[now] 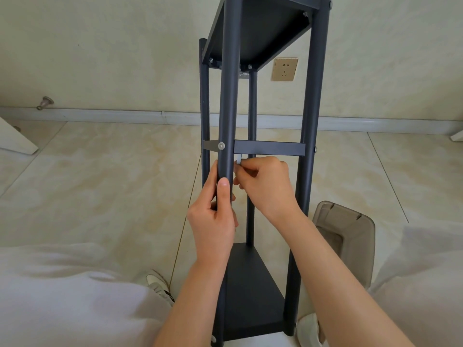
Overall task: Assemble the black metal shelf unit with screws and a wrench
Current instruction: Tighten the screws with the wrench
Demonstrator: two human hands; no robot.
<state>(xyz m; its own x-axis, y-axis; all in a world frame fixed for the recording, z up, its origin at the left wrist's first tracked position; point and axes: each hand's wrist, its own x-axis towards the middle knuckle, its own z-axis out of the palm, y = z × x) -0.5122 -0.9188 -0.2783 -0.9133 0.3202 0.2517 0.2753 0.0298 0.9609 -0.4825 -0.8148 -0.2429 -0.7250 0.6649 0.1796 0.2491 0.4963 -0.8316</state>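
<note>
Shelf unit [265,28] stood upright on the tile floor [100,184], right in front of the person & between their legs, far side close to the wall. Left hand [213,221] was wrapped round the near-left pole [229,96], thumb flat up the front of it, so a closed grip on the pole. Right hand [265,186] sat just right of that pole, fingers curled in, pinching a small silver wrench [238,160]. The wrench tip poked up right under the mid shelf [269,148], tucked behind the pole, so I couldn't tell if it was seated in anything.

A screw [221,146] showed on the front of the pole at mid-shelf height, w/ a bit of the shelf corner sticking out to its left.

Other stuff: outlet [285,69] on the far wall, seen through the frame. Door stop [45,102] far left by the baseboard. Clear brownish tub [350,226] on the floor near right, just beside the right pole. A shoe [160,284] near left of the unit's base.
</note>
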